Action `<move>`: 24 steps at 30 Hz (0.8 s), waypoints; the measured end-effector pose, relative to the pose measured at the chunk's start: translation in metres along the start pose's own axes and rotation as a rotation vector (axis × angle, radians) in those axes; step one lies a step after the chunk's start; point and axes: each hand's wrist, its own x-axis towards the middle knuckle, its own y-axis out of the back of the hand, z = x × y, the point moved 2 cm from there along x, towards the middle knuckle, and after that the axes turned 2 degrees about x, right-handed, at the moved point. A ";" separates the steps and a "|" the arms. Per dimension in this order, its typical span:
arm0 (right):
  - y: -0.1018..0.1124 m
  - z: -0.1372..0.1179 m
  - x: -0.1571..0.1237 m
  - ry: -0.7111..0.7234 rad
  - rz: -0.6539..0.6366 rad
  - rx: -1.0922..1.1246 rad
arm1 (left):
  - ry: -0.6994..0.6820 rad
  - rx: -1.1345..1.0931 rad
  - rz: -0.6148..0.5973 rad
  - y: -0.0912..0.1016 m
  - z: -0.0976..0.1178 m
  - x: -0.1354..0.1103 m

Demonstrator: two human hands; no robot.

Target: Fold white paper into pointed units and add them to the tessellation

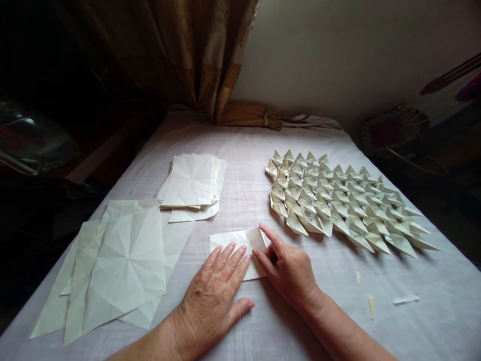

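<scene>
A folded sheet of white paper (229,239) lies in front of me near the middle of the cloth. My left hand (216,281) rests flat across its lower left part, fingers stretched out and thumb apart. At the paper's right end, my right hand (285,263) grips the edge between thumb and index finger, the other fingers curled under. Part of the paper is hidden beneath both hands. Beyond my right hand, many folded paper boats (319,190) stand packed in slanting rows.
Large creased sheets (128,260) overlap at the left. Behind them sits a stack of smaller creased sheets (191,178). Paper scraps (406,299) lie at the right on the pale bedsheet (240,145). A brown curtain (210,60) hangs at the back.
</scene>
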 end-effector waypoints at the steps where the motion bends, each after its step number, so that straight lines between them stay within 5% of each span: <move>1: 0.000 0.000 0.000 0.002 0.002 -0.012 | 0.005 0.003 0.005 0.000 0.000 0.000; 24: -0.001 -0.001 0.002 -0.033 -0.007 -0.069 | 0.028 -0.059 -0.008 -0.001 -0.001 0.001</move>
